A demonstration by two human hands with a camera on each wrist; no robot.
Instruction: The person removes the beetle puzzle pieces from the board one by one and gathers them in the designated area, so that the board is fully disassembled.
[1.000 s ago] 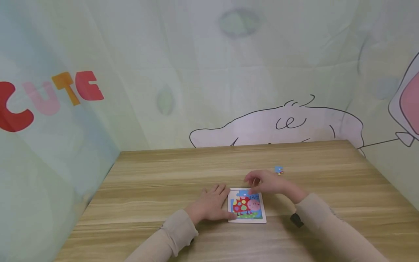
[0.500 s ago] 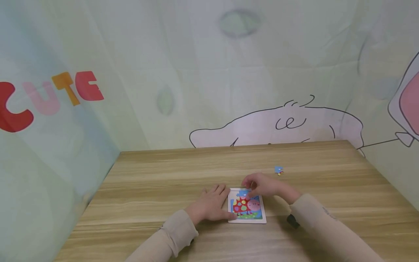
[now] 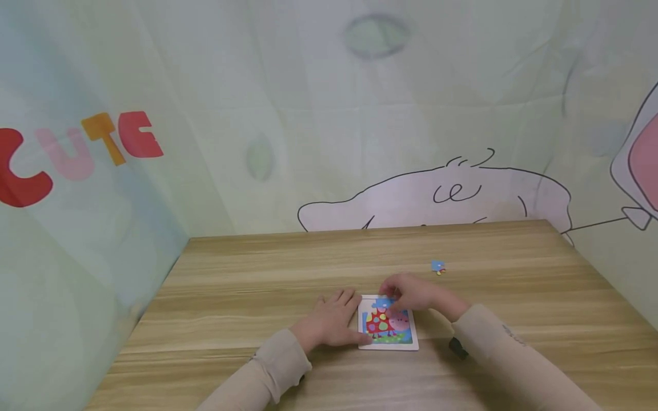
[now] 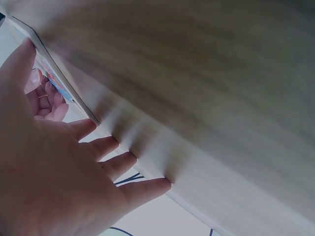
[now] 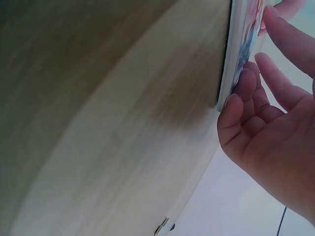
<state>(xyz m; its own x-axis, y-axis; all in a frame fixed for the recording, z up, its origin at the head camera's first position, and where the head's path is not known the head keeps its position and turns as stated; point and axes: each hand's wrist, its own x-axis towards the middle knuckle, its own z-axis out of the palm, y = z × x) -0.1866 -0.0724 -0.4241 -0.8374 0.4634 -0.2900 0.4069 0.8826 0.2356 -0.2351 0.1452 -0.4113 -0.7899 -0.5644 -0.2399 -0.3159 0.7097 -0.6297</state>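
Note:
A jigsaw puzzle (image 3: 380, 326) in a white frame lies flat on the table, with a red spotted ladybird and a pink face. My left hand (image 3: 331, 321) rests palm down at its left, fingers spread on the wood; the thumb (image 4: 24, 56) touches the frame's near left part. My right hand (image 3: 411, 290) bends over the upper part, its thumb (image 5: 275, 22) touching the picture and the other fingers curled at the far edge. Whether it pinches a piece is hidden. White backing shows at the puzzle's upper left, beside a blue piece (image 3: 381, 302).
One loose blue puzzle piece (image 3: 438, 267) lies behind the right hand, and also appears at the bottom of the right wrist view. The wood-grain table (image 3: 247, 279) ends at a printed cloth wall (image 3: 231, 131). A dark strap piece (image 3: 457, 348) hangs beneath the right sleeve.
My right hand has shifted slightly left and nearer over the puzzle, its thumb now further onto the ladybird. The left hand, the frame and the loose piece have stayed put.

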